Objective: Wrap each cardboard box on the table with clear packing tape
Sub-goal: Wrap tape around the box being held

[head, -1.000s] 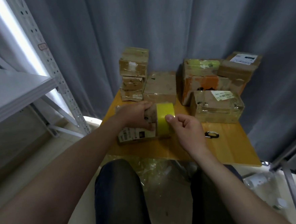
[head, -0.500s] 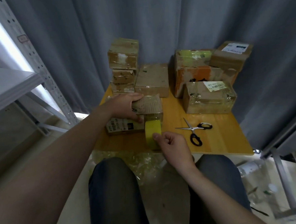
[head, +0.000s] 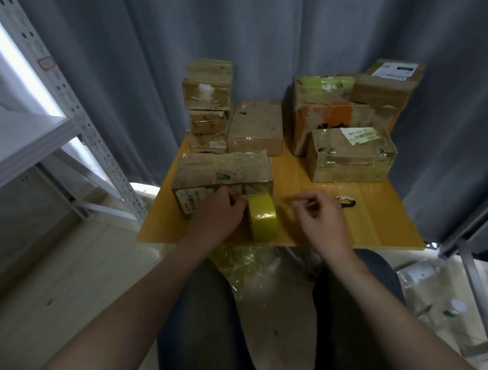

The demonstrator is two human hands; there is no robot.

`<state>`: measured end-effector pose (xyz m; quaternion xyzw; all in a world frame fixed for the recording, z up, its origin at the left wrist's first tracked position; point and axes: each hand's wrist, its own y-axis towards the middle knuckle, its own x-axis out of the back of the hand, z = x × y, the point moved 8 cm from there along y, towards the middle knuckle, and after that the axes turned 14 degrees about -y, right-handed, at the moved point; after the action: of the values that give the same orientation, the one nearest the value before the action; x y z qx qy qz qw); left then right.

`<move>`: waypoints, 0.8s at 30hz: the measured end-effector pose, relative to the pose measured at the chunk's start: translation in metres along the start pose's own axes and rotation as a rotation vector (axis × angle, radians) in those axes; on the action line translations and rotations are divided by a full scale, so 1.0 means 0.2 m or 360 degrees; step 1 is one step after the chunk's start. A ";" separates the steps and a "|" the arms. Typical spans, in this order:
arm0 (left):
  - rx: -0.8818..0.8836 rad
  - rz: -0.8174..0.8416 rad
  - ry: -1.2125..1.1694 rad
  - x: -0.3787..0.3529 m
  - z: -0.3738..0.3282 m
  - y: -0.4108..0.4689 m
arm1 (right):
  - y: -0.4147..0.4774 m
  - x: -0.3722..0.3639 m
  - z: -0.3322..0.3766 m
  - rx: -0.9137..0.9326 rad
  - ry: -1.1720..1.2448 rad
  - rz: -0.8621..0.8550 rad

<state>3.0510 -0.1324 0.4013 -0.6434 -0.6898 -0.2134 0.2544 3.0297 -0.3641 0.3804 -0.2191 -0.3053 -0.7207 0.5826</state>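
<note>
L hand grips tape roll nr table front edge.

Grey curtain behind, white metal shelving at left, black scissors handle, crumpled clear plastic on floor

On the table, your nearest cardboard box lies lengthwise across the front left. It has a worn, ribbed top and a white label on the face toward you. The tape roll, yellowish, stands on edge at the table's front, just in front of that box's right end, gripped by your left hand. Three small boxes are stacked at the back left, with a flat box beside them. A glossy, taped box sits mid-right. An orange-sided box stands at the back right.
</note>
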 end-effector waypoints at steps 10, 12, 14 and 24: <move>0.0578 0.0144 -0.1214 -0.27 0.08 -0.02 | 0.21 0.13 -0.29 -0.0368 -0.1139 0.0626; 0.0570 0.0118 -0.1216 -0.26 0.08 -0.02 | 0.21 0.15 -0.32 -0.0398 -0.1195 0.0583; 0.0590 0.0127 -0.1228 -0.25 0.07 -0.01 | 0.20 0.18 -0.32 -0.0418 -0.1261 0.0514; 0.0768 0.0284 -0.0997 -0.14 0.10 0.00 | 0.21 0.15 0.07 -0.0215 0.0235 0.0593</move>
<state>3.0515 -0.1410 0.3686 -0.6564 -0.7057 0.1840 0.1931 3.0634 -0.3820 0.4190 -0.2568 -0.1669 -0.6334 0.7106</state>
